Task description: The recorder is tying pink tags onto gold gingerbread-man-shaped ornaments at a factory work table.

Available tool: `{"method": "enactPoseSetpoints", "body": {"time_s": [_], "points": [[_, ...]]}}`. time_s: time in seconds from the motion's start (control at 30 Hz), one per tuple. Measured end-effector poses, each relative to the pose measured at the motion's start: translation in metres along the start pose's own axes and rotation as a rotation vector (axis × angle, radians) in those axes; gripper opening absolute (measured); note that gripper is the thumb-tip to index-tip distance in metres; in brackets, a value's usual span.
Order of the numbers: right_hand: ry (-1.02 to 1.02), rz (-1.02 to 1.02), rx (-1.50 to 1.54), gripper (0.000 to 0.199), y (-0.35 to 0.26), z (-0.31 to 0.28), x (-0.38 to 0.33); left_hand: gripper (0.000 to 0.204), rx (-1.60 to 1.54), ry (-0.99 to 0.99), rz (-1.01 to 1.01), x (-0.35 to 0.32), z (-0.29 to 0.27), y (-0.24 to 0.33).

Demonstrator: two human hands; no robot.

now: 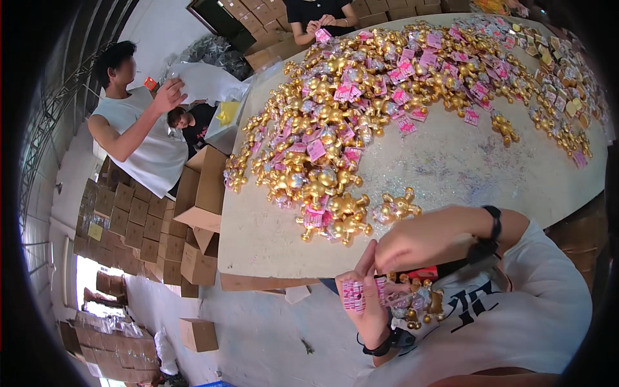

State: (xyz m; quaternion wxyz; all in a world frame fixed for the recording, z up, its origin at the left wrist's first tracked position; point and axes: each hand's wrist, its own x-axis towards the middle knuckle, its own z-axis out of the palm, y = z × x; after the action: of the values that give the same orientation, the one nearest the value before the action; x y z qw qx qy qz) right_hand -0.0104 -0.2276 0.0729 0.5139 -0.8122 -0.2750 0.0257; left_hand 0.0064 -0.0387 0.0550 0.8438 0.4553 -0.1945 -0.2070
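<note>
In my left hand [369, 316], low at the right of centre, the fingers are closed on a bundle of pink-and-white printed cards [354, 295]. Several shiny gold bear-shaped keychains [422, 303] hang beside that hand, against my white shirt. Above it, my right hand [407, 244] is curled in, its fingertips close to the left hand's raised finger; whatever is in its pinch cannot be made out. A single gold bear keychain [398, 206] lies on the table just beyond my right hand.
A big heap of gold bear keychains with pink cards [348, 109] covers much of the pale table [445, 168]. Another pile [561, 84] lies far right. One person [142, 122] stands left, another [319, 16] at the far edge. Cardboard boxes [203, 190] stand beside the table.
</note>
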Motion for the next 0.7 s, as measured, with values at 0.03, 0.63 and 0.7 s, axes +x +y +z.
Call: {"method": "enactPoseSetpoints", "body": {"time_s": [0.03,0.63,0.7], "points": [[-0.102,0.068,0.138,0.012,0.018,-0.011,0.010,0.017,0.004,0.006,0.029,0.006,-0.006,0.002],[0.569,0.316,-0.881,0.016,0.169,0.006,0.134,0.022,-0.012,-0.124,0.025,0.030,-0.019,-0.011],[0.559,0.391,-0.737,0.008,0.161,-0.003,0.135,0.020,0.084,0.012,-0.030,0.027,-0.015,-0.004]]}}
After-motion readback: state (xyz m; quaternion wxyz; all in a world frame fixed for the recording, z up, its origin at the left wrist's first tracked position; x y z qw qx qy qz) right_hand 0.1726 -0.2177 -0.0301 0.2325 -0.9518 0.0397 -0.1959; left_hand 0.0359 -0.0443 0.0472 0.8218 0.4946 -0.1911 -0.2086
